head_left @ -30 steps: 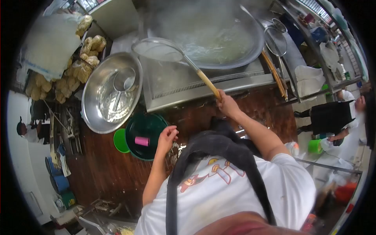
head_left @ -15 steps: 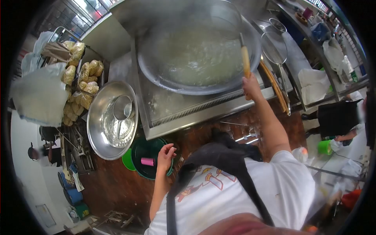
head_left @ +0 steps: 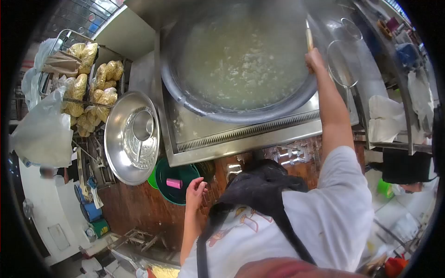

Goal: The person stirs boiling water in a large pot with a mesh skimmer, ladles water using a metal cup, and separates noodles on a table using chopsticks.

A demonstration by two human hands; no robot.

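My right hand (head_left: 314,60) is stretched out over the right rim of a big steaming wok (head_left: 241,65) and grips the wooden handle of a skimmer (head_left: 308,38); the skimmer's head is out of sight past the top edge. The wok holds cloudy, bubbling liquid with pale bits in it. My left hand (head_left: 194,191) hangs low at my side with loosely curled fingers, holding nothing, next to a green tub (head_left: 174,176) with a pink roll (head_left: 174,183) on it.
A steel stove counter (head_left: 241,134) carries the wok. A large steel bowl (head_left: 132,138) with a ladle inside sits to the left, by bags of yellow noodles (head_left: 95,85). Wire strainers (head_left: 343,69) and white cloths (head_left: 384,118) lie on the right. Another person (head_left: 408,169) stands at the right.
My right hand swung the skimmer from the wok's left front rim across to its right side and reached farther out. The left hand stayed low beside the green tub.
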